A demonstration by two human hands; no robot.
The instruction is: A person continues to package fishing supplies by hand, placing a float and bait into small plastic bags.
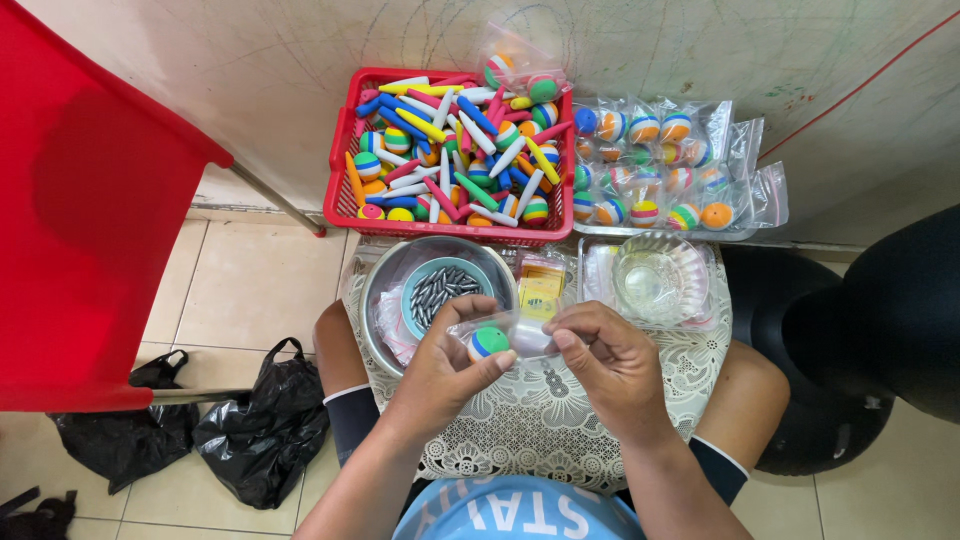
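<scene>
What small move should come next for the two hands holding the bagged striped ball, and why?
Probably press the bag's open edge shut. The left hand grips the striped ball already inside the small clear bag, and the right hand pinches the bag's other end; finished bagged balls lie beside the red basket.
</scene>
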